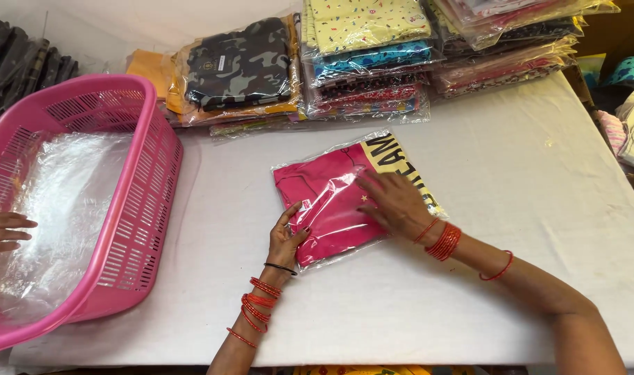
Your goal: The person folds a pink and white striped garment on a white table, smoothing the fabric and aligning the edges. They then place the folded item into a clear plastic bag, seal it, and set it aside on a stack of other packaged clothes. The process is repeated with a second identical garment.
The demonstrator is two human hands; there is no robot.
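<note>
From my remote view, the pink folded garment (331, 201) already sits inside its clear plastic bag, lying flat near the middle of the white counter (511, 173), so the bagging itself looks done. My left hand (286, 239) holds the bag's near left edge, thumb and fingers lightly closed on it, while my right hand (394, 203) lies flat on top with fingers spread, pressing the plastic down. I judge that smoothing or closing the bag is what remains; I cannot tell whether its open end is sealed. Finished packs are stacked (365, 62) along the far edge. The pink basket (147, 187) at left holds loose clear bags, with another person's hand (3, 230) resting in it.
</note>
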